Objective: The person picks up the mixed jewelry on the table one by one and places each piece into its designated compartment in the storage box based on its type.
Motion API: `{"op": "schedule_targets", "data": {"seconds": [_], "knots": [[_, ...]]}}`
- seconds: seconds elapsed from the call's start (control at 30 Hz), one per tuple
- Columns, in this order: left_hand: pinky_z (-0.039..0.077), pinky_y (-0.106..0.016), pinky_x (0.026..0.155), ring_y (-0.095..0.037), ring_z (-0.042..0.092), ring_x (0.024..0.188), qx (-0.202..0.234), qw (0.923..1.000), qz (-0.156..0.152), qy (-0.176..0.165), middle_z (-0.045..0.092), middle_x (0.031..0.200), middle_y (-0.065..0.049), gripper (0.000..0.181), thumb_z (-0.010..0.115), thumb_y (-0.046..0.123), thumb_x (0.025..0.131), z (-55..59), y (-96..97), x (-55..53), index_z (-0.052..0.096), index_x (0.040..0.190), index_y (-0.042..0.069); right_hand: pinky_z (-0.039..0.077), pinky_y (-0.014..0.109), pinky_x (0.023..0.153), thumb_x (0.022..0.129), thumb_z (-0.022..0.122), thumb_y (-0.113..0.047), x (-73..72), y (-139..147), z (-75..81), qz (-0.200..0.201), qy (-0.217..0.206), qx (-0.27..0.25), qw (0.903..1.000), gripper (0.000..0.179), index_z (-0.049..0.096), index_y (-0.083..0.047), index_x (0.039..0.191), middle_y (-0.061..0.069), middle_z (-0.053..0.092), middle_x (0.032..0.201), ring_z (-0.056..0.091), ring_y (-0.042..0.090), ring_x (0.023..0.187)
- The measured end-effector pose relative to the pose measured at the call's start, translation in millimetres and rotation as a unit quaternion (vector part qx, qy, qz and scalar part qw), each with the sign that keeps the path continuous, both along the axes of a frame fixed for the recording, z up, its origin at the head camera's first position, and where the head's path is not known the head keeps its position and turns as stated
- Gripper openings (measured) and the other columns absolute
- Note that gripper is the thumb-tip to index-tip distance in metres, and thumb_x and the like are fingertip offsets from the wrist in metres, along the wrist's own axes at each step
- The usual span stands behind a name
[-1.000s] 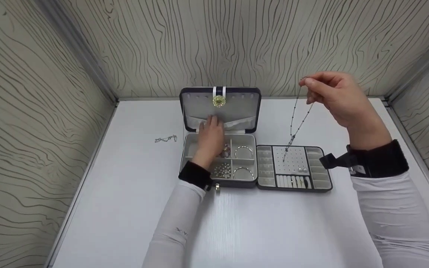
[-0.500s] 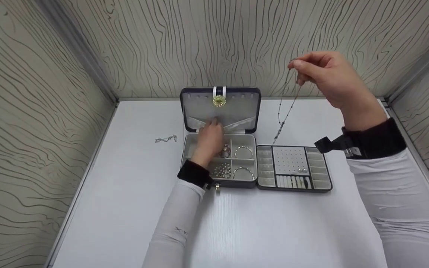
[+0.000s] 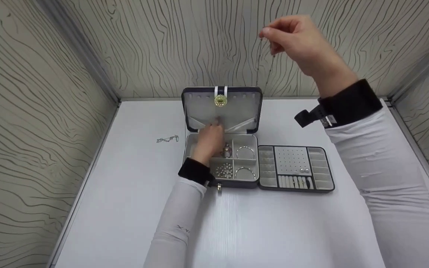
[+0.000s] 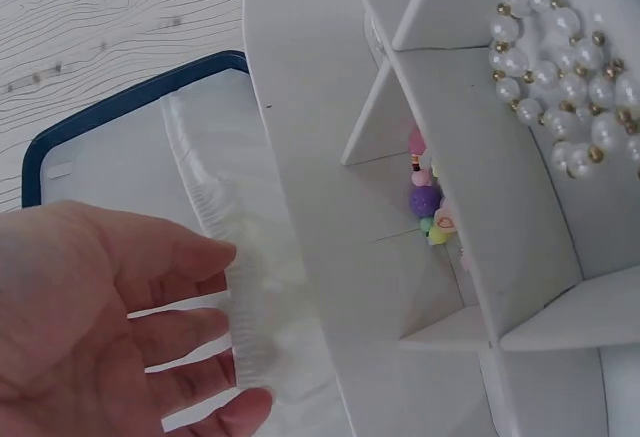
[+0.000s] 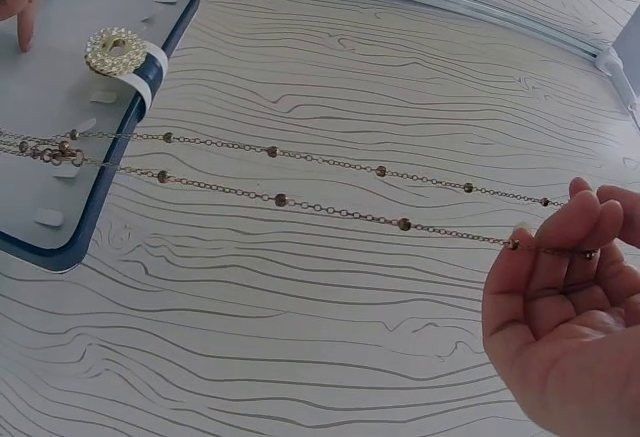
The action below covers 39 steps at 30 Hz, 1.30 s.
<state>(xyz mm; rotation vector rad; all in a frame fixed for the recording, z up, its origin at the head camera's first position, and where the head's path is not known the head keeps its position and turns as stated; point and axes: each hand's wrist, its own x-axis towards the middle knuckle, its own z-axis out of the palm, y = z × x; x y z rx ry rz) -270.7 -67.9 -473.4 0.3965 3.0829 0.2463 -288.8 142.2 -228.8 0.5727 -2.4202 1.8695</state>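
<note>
Right wrist view: the right hand (image 5: 575,307) pinches a beaded necklace (image 5: 280,200), which reaches over the open lid (image 5: 60,97). Left wrist view: the left hand (image 4: 110,317) touches the pocket (image 4: 262,267); whether it grips, I cannot tell. Head view: the necklace dangles before the wall (image 3: 162,56); a bunched chain (image 3: 167,140) lies on the table (image 3: 136,201).

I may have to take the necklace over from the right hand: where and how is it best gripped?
Probably pinch the necklace by both strands just below the right hand, coming from the left, opposite that hand. It hangs there as two thin, beaded strands that run apart, so one pinch should gather both; the right hand's hold partly covers the top.
</note>
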Motion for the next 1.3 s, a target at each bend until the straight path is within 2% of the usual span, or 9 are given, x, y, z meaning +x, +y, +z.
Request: {"op": "schedule_targets", "data": {"seconds": [0.27, 0.43, 0.63, 0.73, 0.8, 0.93, 1.13, 1.3], "knots": [[0.054, -0.044, 0.079, -0.030, 0.063, 0.098, -0.003, 0.9994, 0.014, -0.031, 0.070, 0.105, -0.012, 0.020, 0.057, 0.007, 0.091, 2.6, 0.5, -0.1, 0.071, 0.104, 0.003, 0.046, 0.027, 0.080, 0.099, 0.058, -0.020, -20.3, -24.1, 9.9, 0.004, -0.039, 0.012, 0.9992, 0.019, 0.067, -0.005, 0.108, 0.004, 0.061, 0.105, 0.049, 0.013, 0.076], [0.053, -0.045, 0.080, -0.029, 0.063, 0.099, -0.002, 0.9990, 0.016, -0.042, 0.070, 0.105, -0.011, 0.020, 0.056, 0.006, 0.092, 3.0, 1.1, -1.0, 0.072, 0.104, 0.004, 0.044, 0.028, 0.084, 0.101, 0.055, -0.022, -27.8, -33.8, 15.0, -0.008, -0.038, 0.031, 0.9988, 0.019, 0.065, -0.009, 0.110, 0.001, 0.059, 0.106, 0.049, 0.012, 0.078], [0.050, -0.047, 0.087, -0.031, 0.059, 0.107, -0.007, 0.9983, 0.017, -0.055, 0.063, 0.124, -0.008, 0.025, 0.057, 0.007, 0.092, 2.6, 2.9, -1.4, 0.070, 0.113, 0.005, 0.045, 0.030, 0.086, 0.101, 0.054, -0.022, -31.9, -38.9, 15.0, -0.009, -0.019, 0.038, 0.9991, 0.018, 0.066, -0.010, 0.110, 0.001, 0.057, 0.100, 0.052, 0.013, 0.079], [0.050, -0.048, 0.087, -0.031, 0.059, 0.107, -0.007, 0.9983, 0.017, -0.056, 0.064, 0.123, -0.009, 0.025, 0.059, 0.007, 0.090, 1.6, 3.1, -0.6, 0.069, 0.113, 0.005, 0.046, 0.031, 0.088, 0.101, 0.055, -0.021, -32.8, -39.8, 4.5, -0.001, -0.016, 0.043, 0.9990, 0.020, 0.066, -0.007, 0.112, 0.002, 0.057, 0.098, 0.054, 0.014, 0.081], [0.050, -0.047, 0.086, -0.031, 0.060, 0.105, -0.009, 0.9983, 0.016, -0.054, 0.067, 0.116, -0.011, 0.024, 0.060, 0.006, 0.090, 1.1, 3.1, -0.8, 0.070, 0.111, 0.005, 0.047, 0.032, 0.089, 0.101, 0.056, -0.020, -33.1, -40.1, -5.9, 0.003, -0.022, 0.044, 0.9988, 0.021, 0.066, -0.006, 0.113, 0.004, 0.057, 0.097, 0.056, 0.014, 0.083], [0.052, -0.046, 0.081, -0.030, 0.061, 0.103, -0.018, 0.9986, 0.017, -0.047, 0.069, 0.110, -0.011, 0.022, 0.058, 0.006, 0.090, 0.6, 2.7, -1.2, 0.071, 0.108, 0.005, 0.048, 0.033, 0.089, 0.100, 0.057, -0.019, -34.3, -41.9, -33.8, 0.015, -0.044, 0.045, 0.9979, 0.019, 0.066, -0.006, 0.111, 0.007, 0.060, 0.094, 0.059, 0.017, 0.085], [0.053, -0.046, 0.081, -0.029, 0.060, 0.105, -0.026, 0.9982, 0.021, -0.050, 0.069, 0.111, -0.011, 0.023, 0.058, 0.007, 0.090, 0.2, 3.7, -0.7, 0.071, 0.110, 0.005, 0.050, 0.034, 0.089, 0.100, 0.057, -0.016, -35.3, -44.1, -77.2, 0.029, -0.088, 0.039, 0.9950, 0.016, 0.066, -0.005, 0.107, 0.009, 0.063, 0.092, 0.061, 0.020, 0.087], [0.053, -0.045, 0.082, -0.029, 0.059, 0.107, -0.032, 0.9978, 0.022, -0.055, 0.067, 0.115, -0.009, 0.024, 0.059, 0.008, 0.091, -0.3, 4.0, -0.7, 0.070, 0.113, 0.006, 0.050, 0.038, 0.090, 0.101, 0.056, -0.015, -34.3, -44.8, -103.0, 0.029, -0.110, 0.030, 0.9930, 0.020, 0.066, 0.000, 0.110, 0.008, 0.063, 0.091, 0.061, 0.020, 0.087]]}}
